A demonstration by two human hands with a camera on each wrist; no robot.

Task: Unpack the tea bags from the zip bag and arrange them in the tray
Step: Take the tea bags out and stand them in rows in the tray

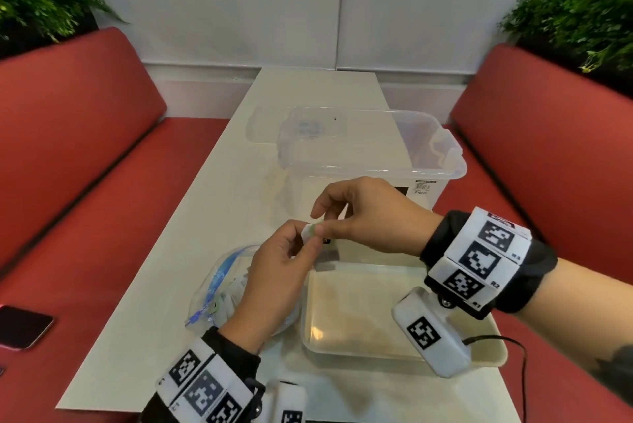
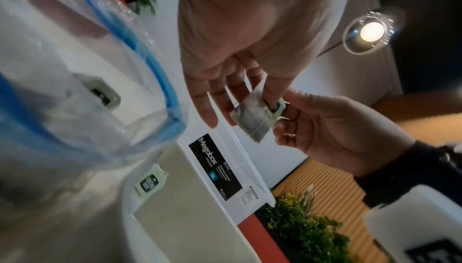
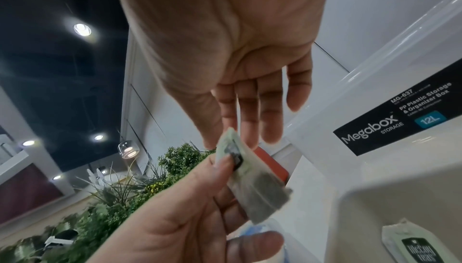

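Observation:
Both hands meet above the table and share one small tea bag [image 1: 310, 232] with a green tag. My left hand [image 1: 305, 238] pinches its tag with the thumb, as the right wrist view shows on the tea bag [image 3: 262, 192]. My right hand [image 1: 320, 224] pinches the same end from above. Just left of them lies the clear zip bag [image 1: 222, 289] with its blue seal open and more tea bags inside. The cream tray [image 1: 363, 309] sits under my right wrist. One tea bag [image 2: 150, 184] lies in the tray's corner.
A clear plastic storage box [image 1: 370, 148] with a black Megabox label stands behind the tray, its lid beyond it. A dark phone [image 1: 24, 326] lies on the red bench at the left. Red benches flank the narrow white table [image 1: 219, 189]. A cable trails off my right wrist.

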